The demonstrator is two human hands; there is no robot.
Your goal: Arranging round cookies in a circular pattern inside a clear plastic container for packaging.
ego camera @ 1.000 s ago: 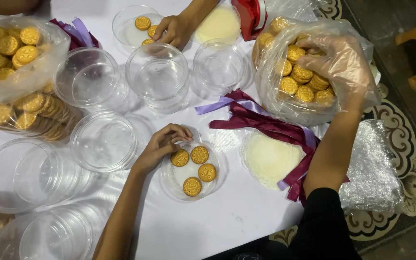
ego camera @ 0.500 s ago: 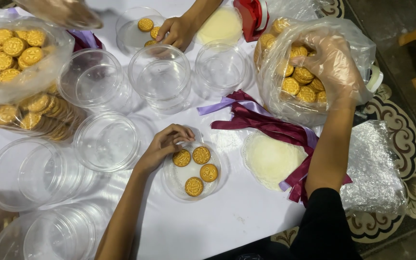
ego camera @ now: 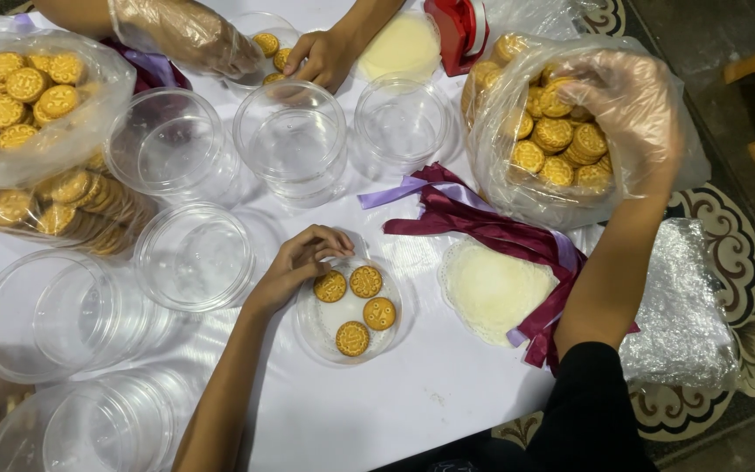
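Biscuits (ego camera: 570, 140) — bagged, seemingly gripped — on white table (ego camera: 412, 402), patterned rug (ego camera: 744, 288).

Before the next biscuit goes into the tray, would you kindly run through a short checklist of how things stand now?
1. Right hand gloved and inside the bag of biscuits: ok.
2. Right hand actually gripping a biscuit: cannot tell, the bag film blurs the fingers.
3. Left hand steadying the round clear tray at its rim: ok.
4. Free room in the tray: ok, four biscuits lie flat along one side, the rest is bare.
5. Left hand gloved: not ok, it is bare.
6. Path from bag to tray: not ok, the dark red ribbons lie across it.
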